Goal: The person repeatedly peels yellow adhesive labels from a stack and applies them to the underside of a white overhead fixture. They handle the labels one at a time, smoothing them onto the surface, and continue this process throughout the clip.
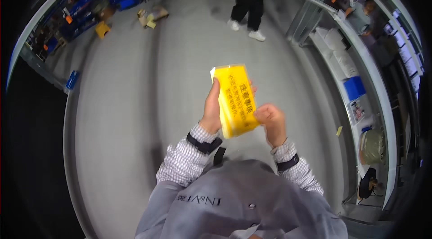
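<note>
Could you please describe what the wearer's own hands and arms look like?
The left hand and right hand are both bare, without gloves. The left sleeve and right sleeve are pale with a small dark check. A black band circles each wrist area over the cloth: the left band looks bulkier than the right band.

- Smooth grey garment (270,189) with dark lettering (198,200) and a small round snap (251,205), apparently metal
- White-and-grey checked sleeves (180,167), puckered in texture
- Black bands (288,163) around both sleeves near the cuffs (282,150)
</note>
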Motion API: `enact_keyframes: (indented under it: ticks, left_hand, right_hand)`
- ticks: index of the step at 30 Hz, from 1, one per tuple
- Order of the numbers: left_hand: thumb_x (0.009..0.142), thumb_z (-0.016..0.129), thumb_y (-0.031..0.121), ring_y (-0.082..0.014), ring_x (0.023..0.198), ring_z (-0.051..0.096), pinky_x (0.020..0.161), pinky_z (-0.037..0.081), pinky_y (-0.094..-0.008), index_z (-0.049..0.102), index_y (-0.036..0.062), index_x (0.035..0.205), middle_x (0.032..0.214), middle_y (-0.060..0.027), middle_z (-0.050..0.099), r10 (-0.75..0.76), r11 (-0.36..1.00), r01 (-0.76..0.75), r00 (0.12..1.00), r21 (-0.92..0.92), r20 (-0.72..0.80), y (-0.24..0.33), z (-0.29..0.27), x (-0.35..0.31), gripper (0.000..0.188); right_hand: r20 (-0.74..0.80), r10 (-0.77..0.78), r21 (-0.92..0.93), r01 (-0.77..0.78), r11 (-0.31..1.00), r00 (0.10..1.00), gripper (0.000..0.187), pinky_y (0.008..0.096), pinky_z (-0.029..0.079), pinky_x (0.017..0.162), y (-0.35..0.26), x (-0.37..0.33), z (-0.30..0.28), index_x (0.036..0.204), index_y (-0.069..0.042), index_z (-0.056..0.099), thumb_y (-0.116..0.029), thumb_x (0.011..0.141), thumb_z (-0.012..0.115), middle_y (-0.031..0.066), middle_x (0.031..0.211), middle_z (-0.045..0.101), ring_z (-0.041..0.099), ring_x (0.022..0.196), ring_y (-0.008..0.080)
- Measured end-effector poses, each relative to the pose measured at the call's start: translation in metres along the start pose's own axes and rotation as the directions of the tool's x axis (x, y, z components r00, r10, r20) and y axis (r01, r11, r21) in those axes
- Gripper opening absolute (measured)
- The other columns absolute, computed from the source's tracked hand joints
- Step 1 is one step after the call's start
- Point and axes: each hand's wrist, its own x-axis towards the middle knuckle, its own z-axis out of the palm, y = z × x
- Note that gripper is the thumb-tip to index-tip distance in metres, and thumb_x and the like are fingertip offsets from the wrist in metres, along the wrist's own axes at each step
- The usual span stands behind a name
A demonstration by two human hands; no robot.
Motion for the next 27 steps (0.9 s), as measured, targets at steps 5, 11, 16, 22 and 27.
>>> enact_keyframes:
  ticks: [5, 11, 16, 22, 27]
  left_hand:
    - [0.093, 0.020, 0.055, -0.0339, 0.120, 0.042, 0.097, 0.038, -0.0465, 0.028, 0.0050, 0.136, 0.131, -0.0179, 0.041, 0.094, 0.992, -0.095, 0.996, 0.088, 0.012, 0.044, -0.010, 0.055, 0.067]
    - [0.094, 0.027, 0.051, -0.0274, 0.113, 0.050, 0.094, 0.042, -0.0394, 0.034, 0.0049, 0.132, 0.128, -0.0137, 0.046, 0.128, 0.985, -0.103, 0.974, 0.137, -0.189, 0.092, -0.073, 0.127, 0.060]
    - [0.091, 0.027, 0.058, -0.0226, 0.097, 0.052, 0.083, 0.044, -0.0348, 0.037, 0.0078, 0.130, 0.112, -0.0123, 0.051, 0.175, 0.978, -0.152, 0.970, 0.144, -0.169, 0.156, -0.104, 0.188, 0.064]
    - [0.084, 0.026, 0.070, -0.0151, 0.065, 0.041, 0.060, 0.038, -0.0275, 0.040, 0.0076, 0.126, 0.081, -0.0090, 0.048, 0.226, 0.974, -0.218, 0.957, 0.063, -0.180, 0.230, -0.114, 0.229, 0.076]
    - [0.095, 0.037, 0.038, -0.0073, 0.048, 0.034, 0.045, 0.029, -0.0201, 0.048, -0.0007, 0.116, 0.052, 0.0036, 0.035, -0.021, 0.909, 0.036, 0.999, 0.416, -0.042, 0.244, -0.141, 0.278, 0.045]
  right_hand:
    - [-0.056, -0.085, 0.070, 0.088, 0.994, 0.995, 0.006, 0.0184, 0.038, 0.060, -0.004, 0.073, 0.022, 0.083, -0.004, 0.053, -0.007, 0.088, 0.053, -0.0023, 0.073, 0.055, 0.047, 0.066, 0.0036]
    - [-0.054, -0.138, 0.044, 0.140, 0.989, 0.989, 0.011, 0.0201, 0.039, 0.056, 0.020, 0.174, 0.043, 0.094, -0.004, 0.047, -0.015, 0.093, 0.048, 0.0007, 0.072, 0.057, 0.048, 0.063, 0.0043]
    - [-0.039, -0.205, 0.197, 0.209, 0.958, 0.978, 0.019, 0.0223, 0.042, 0.055, 0.013, 0.275, 0.066, 0.102, -0.001, 0.045, -0.017, 0.094, 0.045, 0.0076, 0.078, 0.062, 0.053, 0.062, 0.0084]
    - [-0.172, -0.226, 0.229, 0.262, 0.938, 0.959, 0.021, 0.0242, 0.044, 0.060, -0.011, 0.386, 0.079, 0.102, 0.003, 0.048, -0.016, 0.094, 0.046, 0.0084, 0.086, 0.064, 0.056, 0.067, 0.0102]
    - [-0.235, -0.277, 0.184, 0.323, 0.928, 0.932, 0.018, 0.0240, 0.044, 0.060, -0.031, 0.443, 0.087, 0.099, 0.002, 0.050, -0.015, 0.093, 0.047, 0.0074, 0.084, 0.064, 0.056, 0.066, 0.0094]
